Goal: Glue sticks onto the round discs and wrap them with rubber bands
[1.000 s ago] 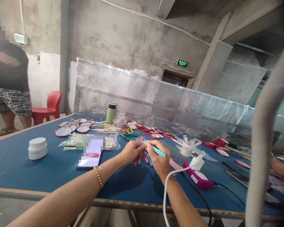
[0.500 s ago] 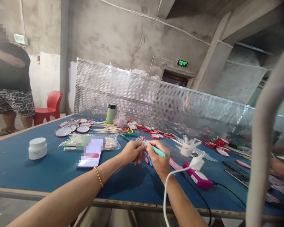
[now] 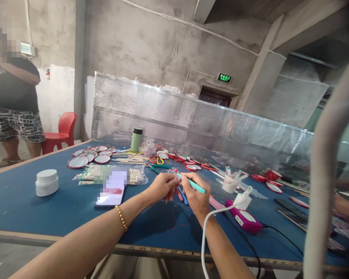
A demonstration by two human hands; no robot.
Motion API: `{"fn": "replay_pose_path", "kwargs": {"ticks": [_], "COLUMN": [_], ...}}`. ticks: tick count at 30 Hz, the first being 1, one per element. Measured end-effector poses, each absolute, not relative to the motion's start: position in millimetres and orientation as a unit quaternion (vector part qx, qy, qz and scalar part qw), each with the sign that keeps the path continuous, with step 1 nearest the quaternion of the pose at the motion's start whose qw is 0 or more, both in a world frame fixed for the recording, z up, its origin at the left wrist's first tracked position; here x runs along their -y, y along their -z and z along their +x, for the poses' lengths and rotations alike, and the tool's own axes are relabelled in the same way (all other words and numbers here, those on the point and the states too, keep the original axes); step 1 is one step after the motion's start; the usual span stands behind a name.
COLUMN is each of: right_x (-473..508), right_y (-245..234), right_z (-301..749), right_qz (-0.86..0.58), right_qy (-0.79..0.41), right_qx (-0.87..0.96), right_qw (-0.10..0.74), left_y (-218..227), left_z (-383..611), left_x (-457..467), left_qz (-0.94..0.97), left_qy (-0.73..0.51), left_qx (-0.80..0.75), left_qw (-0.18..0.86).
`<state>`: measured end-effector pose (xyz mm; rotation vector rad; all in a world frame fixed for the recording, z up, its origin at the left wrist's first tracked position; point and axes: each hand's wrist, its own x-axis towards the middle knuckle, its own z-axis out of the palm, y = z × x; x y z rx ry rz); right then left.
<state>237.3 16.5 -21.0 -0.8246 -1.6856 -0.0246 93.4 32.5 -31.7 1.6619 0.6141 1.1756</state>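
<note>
Both my hands meet above the middle of the blue table (image 3: 61, 209). My right hand (image 3: 195, 193) is closed round a teal pen-like tool (image 3: 194, 185), whose tip points left at my left hand. My left hand (image 3: 162, 186) pinches a small thin stick-like piece (image 3: 175, 174) upright between its fingertips; I cannot make out what it is. A gold bracelet (image 3: 121, 217) sits on my left wrist. Pink and blue sticks (image 3: 181, 195) lie on the table just under my hands.
A phone (image 3: 113, 190), a white jar (image 3: 47, 182) and bagged wooden sticks (image 3: 135, 175) lie left. Round red-rimmed mirrors (image 3: 88, 157), a green bottle (image 3: 136, 140) and scissors (image 3: 156, 159) sit further back. A pink device (image 3: 243, 219) with cables lies right. A person (image 3: 11, 100) stands far left by a red chair (image 3: 59, 131).
My hands stay almost still with the pen tip at the pinched piece. The person at the far left has shifted slightly to the right.
</note>
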Motion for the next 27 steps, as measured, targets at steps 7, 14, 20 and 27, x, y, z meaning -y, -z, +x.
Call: {"fn": "replay_pose_path", "kwargs": {"ticks": [7, 14, 20, 27], "right_x": [-16.2, -15.9, -15.7, -14.4], "right_y": [21.8, 21.1, 20.7, 20.4], "right_z": [237.8, 238.3, 237.1, 238.8], "right_qz": [-0.355, -0.355, -0.354, -0.363], "right_qy": [0.022, 0.016, 0.026, 0.012], "right_qx": [0.727, 0.726, 0.729, 0.720], "right_qw": [0.587, 0.589, 0.585, 0.591], "left_y": [29.8, 29.3, 30.9, 29.6], "left_z": [92.7, 93.0, 93.3, 92.8], "left_x": [-30.2, -29.7, -32.1, -31.5], "left_qz": [0.685, 0.685, 0.685, 0.681], "left_qy": [-0.484, -0.477, -0.477, -0.476], "left_qx": [-0.257, -0.265, -0.268, -0.267], "left_qw": [0.480, 0.483, 0.481, 0.489]}}
